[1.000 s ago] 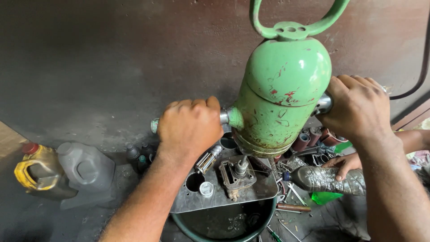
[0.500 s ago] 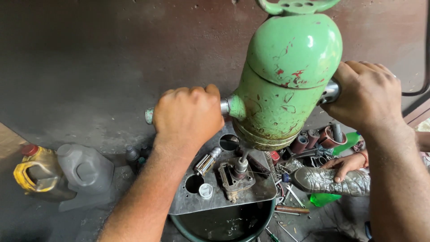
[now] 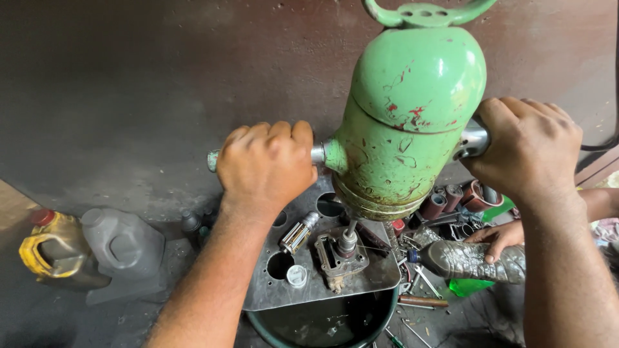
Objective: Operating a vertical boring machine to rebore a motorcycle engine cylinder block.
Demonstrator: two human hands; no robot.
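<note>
A heavy green machine (image 3: 409, 122) with chipped paint showing red underneath, shaped like a large upright drill, hangs over a grey perforated metal plate (image 3: 322, 283) that lies across the rim of a dark green tub (image 3: 380, 325). The left hand (image 3: 265, 169) is closed in a fist around the metal side handle (image 3: 213, 160) jutting from the machine's left side, and the right hand (image 3: 525, 148) is wrapped tight around the matching handle (image 3: 472, 140) on its right. The machine's spindle (image 3: 348, 241) runs down into a small rusty metal block (image 3: 335, 258) sitting near the middle of the plate. On the plate's left part lie a ribbed chrome cylinder (image 3: 298, 235) and, nearer the front edge, a small white cap (image 3: 296, 276) beside a round hole. Past the plate's right edge another person's hand (image 3: 496, 238) rests on a crumpled plastic bottle (image 3: 474, 261) lying on its side, among scattered tools and short rusty sleeves (image 3: 454, 200). Well to the left, on the dark floor (image 3: 129, 96), stand a grey jerrycan (image 3: 122, 248) and a yellow jug (image 3: 51, 251) with a red cap, touching each other.
</note>
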